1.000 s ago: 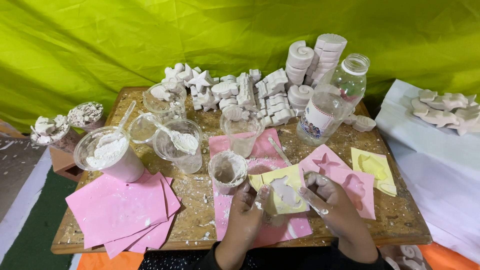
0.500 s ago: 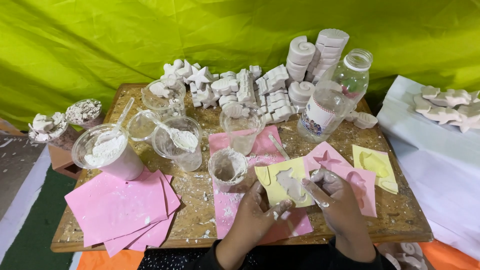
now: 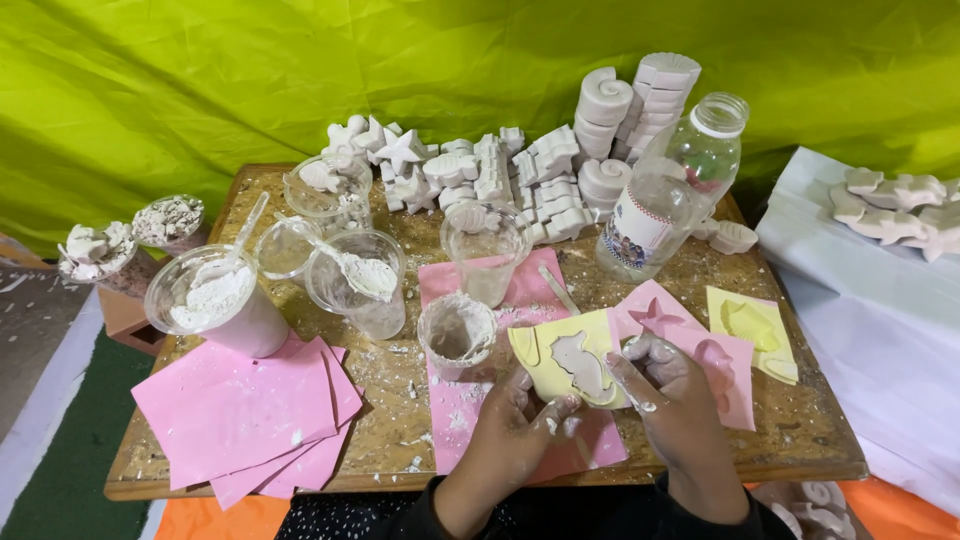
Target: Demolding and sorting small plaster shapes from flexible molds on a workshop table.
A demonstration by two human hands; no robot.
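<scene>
Plaster-dusted fingers [image 3: 563, 408] of the left hand [image 3: 510, 440] curl under the near edge of a yellow mould [image 3: 570, 365], while the right hand [image 3: 668, 385] closes on its 3 o'clock side, a finger across the rim. The mould, its animal-shaped cavity filled with grey-white plaster, sits tilted above a pink sheet [image 3: 470, 410] on the wooden surface [image 3: 390, 420]. Judged from this, keeping it level and supported from both sides best protects the cast. A plaster-caked cup [image 3: 456, 333] stands at 10 o'clock.

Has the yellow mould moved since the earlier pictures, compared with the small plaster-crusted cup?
Yes. The yellow mould was lifted and tilted in the hands; now it lies flatter, lower, right of the plaster-crusted cup.
</scene>
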